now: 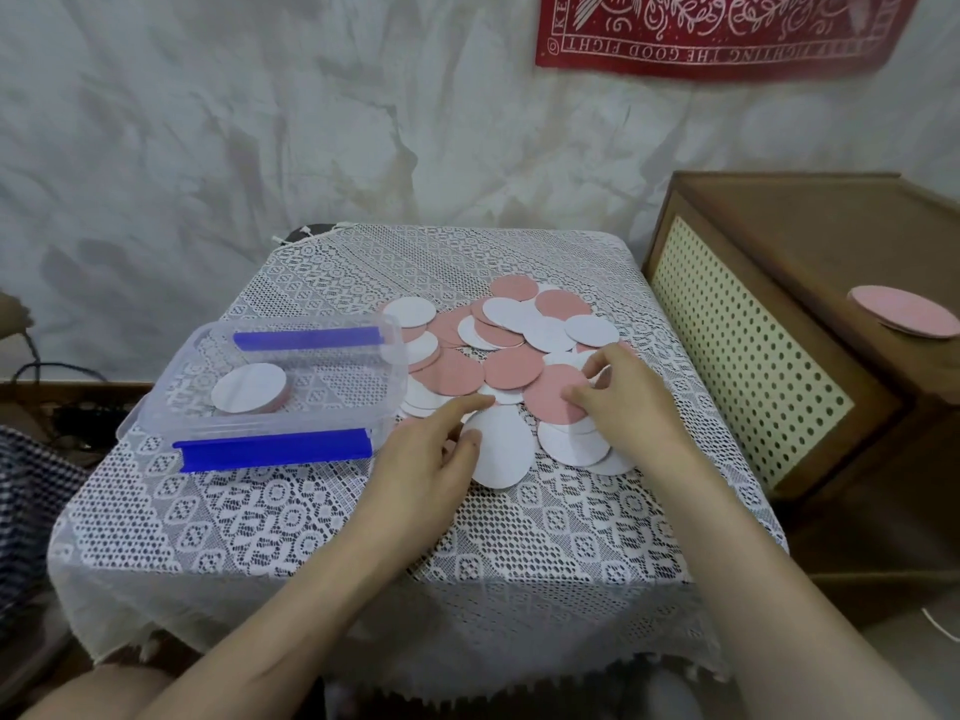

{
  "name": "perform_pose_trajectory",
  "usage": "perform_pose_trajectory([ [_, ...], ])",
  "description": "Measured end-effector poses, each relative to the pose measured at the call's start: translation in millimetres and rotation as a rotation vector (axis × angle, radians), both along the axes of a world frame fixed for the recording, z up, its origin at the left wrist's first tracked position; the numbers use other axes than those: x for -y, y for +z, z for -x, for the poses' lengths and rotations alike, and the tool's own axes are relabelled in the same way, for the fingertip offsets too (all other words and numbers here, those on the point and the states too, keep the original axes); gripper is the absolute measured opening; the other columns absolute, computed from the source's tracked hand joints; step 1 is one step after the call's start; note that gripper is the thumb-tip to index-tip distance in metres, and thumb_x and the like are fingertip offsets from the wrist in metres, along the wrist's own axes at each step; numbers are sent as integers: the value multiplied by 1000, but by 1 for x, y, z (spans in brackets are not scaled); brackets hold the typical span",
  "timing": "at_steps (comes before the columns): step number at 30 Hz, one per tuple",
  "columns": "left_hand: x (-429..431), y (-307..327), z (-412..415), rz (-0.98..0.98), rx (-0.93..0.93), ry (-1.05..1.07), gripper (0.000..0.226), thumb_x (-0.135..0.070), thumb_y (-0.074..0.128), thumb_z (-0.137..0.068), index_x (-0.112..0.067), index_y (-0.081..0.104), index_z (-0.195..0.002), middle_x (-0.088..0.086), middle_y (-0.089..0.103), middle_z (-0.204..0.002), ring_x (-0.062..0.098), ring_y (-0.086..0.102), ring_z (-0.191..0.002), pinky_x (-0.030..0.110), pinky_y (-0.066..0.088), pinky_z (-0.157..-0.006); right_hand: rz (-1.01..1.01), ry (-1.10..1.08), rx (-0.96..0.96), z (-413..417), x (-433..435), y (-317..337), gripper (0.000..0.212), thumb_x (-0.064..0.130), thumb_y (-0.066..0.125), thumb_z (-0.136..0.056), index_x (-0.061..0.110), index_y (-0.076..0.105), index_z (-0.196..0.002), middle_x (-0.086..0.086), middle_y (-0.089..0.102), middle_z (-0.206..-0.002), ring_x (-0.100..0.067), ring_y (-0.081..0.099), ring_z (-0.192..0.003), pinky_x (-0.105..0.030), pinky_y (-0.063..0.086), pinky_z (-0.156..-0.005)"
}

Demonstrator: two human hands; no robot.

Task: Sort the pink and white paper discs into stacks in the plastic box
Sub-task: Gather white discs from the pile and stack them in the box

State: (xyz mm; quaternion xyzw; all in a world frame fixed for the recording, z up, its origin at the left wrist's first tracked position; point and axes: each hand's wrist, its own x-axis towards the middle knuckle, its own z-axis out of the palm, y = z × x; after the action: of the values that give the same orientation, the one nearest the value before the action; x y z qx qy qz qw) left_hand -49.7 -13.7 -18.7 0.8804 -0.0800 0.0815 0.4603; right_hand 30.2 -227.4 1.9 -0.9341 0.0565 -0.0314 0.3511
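A loose pile of pink and white paper discs (511, 345) covers the middle of the lace-covered table (363, 527). The clear plastic box (171, 387) with blue clips stands at the left and holds a small stack topped by a white disc (249, 388). My left hand (434, 454) pinches the edge of a large white disc (506, 454) at the pile's near side, forefinger stretched over it. My right hand (631, 394) has its thumb and fingers curled on a pink disc (553, 400) just to the right.
A wooden cabinet (810, 283) with a perforated cream panel stands right of the table; a pink disc (904, 317) lies on its top. A red cloth (722, 28) hangs on the white wall. Dark cables (47, 376) trail at the far left.
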Motion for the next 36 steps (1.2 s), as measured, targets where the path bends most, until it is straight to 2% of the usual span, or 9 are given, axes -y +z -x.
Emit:
perform_pose_trajectory([
  [3, 1, -1, -1, -5, -9, 23, 35, -26, 48, -101, -41, 56, -132, 16, 56, -69, 9, 41, -52, 31, 32, -54, -204, -12, 19, -1, 8, -4, 14, 27, 70, -93, 20, 58, -92, 4, 62, -88, -21, 59, -84, -39, 47, -76],
  [7, 4, 0, -2, -16, -13, 60, 36, -28, 48, -100, -40, 55, -134, 15, 58, -69, 9, 44, -52, 30, 34, -54, -569, 24, -37, 10, 17, 10, 15, 15, 64, -98, 14, 55, -86, -4, 59, -67, -9, 47, -44, -19, 32, -39],
  [10, 5, 2, -1, -4, -14, 58, 36, -27, 49, -101, -39, 56, -134, 15, 61, -70, 20, 55, -58, 31, 40, -56, -623, 193, -155, 26, 20, 21, 11, 14, 67, -97, 12, 59, -89, -3, 57, -57, -11, 44, -39, -18, 33, -36],
  [15, 12, 5, 4, 89, -34, -4, 32, -31, 50, -101, -39, 57, -131, -1, 64, -71, 6, 62, -57, 20, 46, -57, -543, 363, -252, 41, 4, 14, 15, 17, 74, -92, 6, 63, -91, -10, 62, -65, -17, 54, -48, -22, 43, -45],
  [19, 9, 3, 5, 37, -27, -21, 42, -52, 54, -94, -41, 54, -134, -15, 69, -113, 4, 65, -100, 39, 56, -85, -436, 376, -211, 38, -9, 7, 21, 23, 77, -90, 6, 64, -91, 5, 60, -54, -6, 47, -38, -18, 36, -38],
  [23, 3, 3, 3, -19, 7, 34, 37, -39, 49, -101, -34, 55, -138, -16, 61, -132, -3, 51, -122, 24, 44, -98, -174, 300, -47, 16, -12, 1, 18, 40, 72, -91, 23, 70, -85, 10, 63, -65, 0, 53, -54, -25, 35, -53],
  [29, 0, 1, 1, -34, 24, 40, 38, -37, 45, -102, -37, 55, -139, -14, 64, -129, -3, 53, -118, 17, 42, -92, 211, 128, 65, -15, -30, 2, 48, 57, 66, -88, 23, 66, -121, -2, 69, -113, -29, 62, -108, -36, 47, -82],
  [33, -2, 0, -1, -13, 19, 43, 38, -40, 45, -102, -38, 54, -138, -17, 64, -128, -3, 53, -119, 22, 43, -96, 285, 133, -5, -25, -42, -2, 46, 59, 70, -82, 19, 63, -104, -5, 61, -114, -33, 60, -103, -41, 50, -81],
  [36, -2, -3, -2, 4, 34, 36, 37, -39, 45, -102, -37, 55, -137, 2, 70, -113, 17, 63, -109, 24, 44, -84, 214, 119, -20, -26, -43, 0, 39, 48, 76, -83, 20, 58, -105, -3, 58, -110, -31, 59, -99, -42, 50, -83],
])
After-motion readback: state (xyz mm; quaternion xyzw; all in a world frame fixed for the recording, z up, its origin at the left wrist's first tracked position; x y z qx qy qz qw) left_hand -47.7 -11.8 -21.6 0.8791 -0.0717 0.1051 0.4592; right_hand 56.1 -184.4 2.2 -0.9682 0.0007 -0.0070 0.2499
